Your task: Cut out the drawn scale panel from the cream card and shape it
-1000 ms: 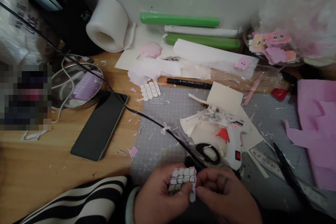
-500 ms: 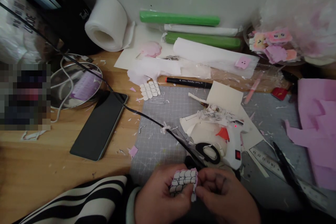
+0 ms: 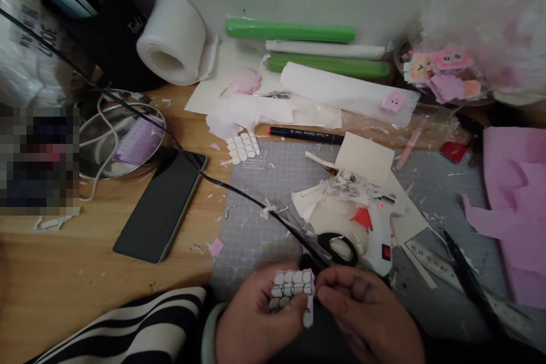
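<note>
My left hand [image 3: 258,318] pinches a small paper cutout [image 3: 294,284] between thumb and fingers. It is white with black scalloped, tile-like outlines and a pink layer showing along its edges. Just right of the cutout, my right hand [image 3: 369,310] is curled, thumb and forefinger close together. Whether anything tiny is between those fingertips cannot be seen. A similar white scalloped piece [image 3: 243,148] lies at the upper left of the grey cutting mat [image 3: 247,227]. Beyond my hands rest black-handled scissors [image 3: 341,247] and a white glue gun [image 3: 379,239] with a red trigger.
A black cable [image 3: 239,189] crosses the desk from upper left toward my hands. Left of the mat are a phone [image 3: 162,205] and a metal bowl [image 3: 98,165]. A ruler [image 3: 452,273], black pen [image 3: 464,273] and pink paper [image 3: 512,210] lie right. A toilet roll [image 3: 174,40] stands behind.
My right fingers have come slightly away from the cutout's right edge. My left hand has shifted a little left with the cutout.
</note>
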`<state>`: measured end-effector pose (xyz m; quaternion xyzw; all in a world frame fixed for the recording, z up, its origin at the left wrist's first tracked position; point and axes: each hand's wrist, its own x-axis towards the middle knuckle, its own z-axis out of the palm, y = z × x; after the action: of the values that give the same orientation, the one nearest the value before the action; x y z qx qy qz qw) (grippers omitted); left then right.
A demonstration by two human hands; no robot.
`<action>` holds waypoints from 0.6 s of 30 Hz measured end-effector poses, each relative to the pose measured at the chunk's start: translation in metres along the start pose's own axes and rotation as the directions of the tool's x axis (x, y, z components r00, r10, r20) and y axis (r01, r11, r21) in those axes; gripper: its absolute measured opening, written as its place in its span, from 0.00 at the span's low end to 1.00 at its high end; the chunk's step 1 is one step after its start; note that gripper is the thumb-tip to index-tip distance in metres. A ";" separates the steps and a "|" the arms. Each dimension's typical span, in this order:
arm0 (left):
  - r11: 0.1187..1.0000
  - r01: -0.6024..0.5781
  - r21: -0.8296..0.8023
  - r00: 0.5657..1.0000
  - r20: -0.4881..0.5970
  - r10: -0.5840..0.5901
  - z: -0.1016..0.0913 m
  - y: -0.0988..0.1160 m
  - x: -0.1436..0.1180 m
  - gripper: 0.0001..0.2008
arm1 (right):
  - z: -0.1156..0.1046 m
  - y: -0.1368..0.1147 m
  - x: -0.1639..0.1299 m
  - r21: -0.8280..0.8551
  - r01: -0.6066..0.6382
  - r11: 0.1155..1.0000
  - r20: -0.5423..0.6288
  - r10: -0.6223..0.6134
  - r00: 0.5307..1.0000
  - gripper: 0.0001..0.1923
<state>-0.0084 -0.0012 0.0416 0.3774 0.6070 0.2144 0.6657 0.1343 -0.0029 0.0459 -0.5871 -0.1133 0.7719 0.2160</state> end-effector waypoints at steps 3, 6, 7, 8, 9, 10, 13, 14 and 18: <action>0.999 0.028 -0.046 0.994 -0.102 -0.033 0.003 0.002 -0.005 0.08 | 0.002 0.001 0.001 -0.013 -0.019 1.000 -0.033 0.018 0.999 0.24; 0.986 0.087 -0.139 0.986 -0.128 -0.105 0.006 0.005 -0.009 0.08 | 0.001 0.004 0.002 -0.020 -0.002 1.000 -0.023 0.002 1.000 0.20; 0.981 0.105 -0.161 0.985 -0.122 -0.126 0.006 0.005 -0.010 0.07 | 0.000 0.006 0.002 -0.023 0.004 1.000 -0.010 -0.004 1.000 0.19; 0.977 0.120 -0.176 0.983 -0.117 -0.142 0.006 0.006 -0.011 0.08 | -0.002 0.007 0.002 -0.028 0.010 1.000 0.001 -0.010 1.000 0.18; 0.975 0.129 -0.183 0.981 -0.118 -0.152 0.006 0.006 -0.011 0.08 | -0.003 0.009 0.002 -0.035 0.018 0.999 0.009 -0.018 1.000 0.17; 0.975 0.129 -0.182 0.980 -0.129 -0.153 0.006 0.006 -0.011 0.08 | -0.004 0.010 0.002 -0.045 0.022 0.999 0.022 -0.021 1.000 0.16; 0.982 0.110 -0.156 0.980 -0.148 -0.133 0.005 0.003 -0.011 0.09 | -0.007 0.012 0.002 -0.062 0.044 0.997 0.042 -0.041 0.998 0.14; 0.985 0.102 -0.143 0.982 -0.145 -0.123 0.004 0.002 -0.010 0.09 | -0.008 0.013 0.002 -0.068 0.049 0.996 0.044 -0.047 0.998 0.13; 0.995 0.083 -0.056 0.995 -0.058 -0.086 0.001 -0.001 -0.007 0.08 | -0.008 0.014 0.003 -0.078 0.036 0.996 0.053 -0.031 0.998 0.12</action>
<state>-0.0089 -0.0075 0.0450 0.3269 0.6363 0.2135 0.6653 0.1389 -0.0148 0.0349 -0.5731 -0.1591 0.7780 0.2025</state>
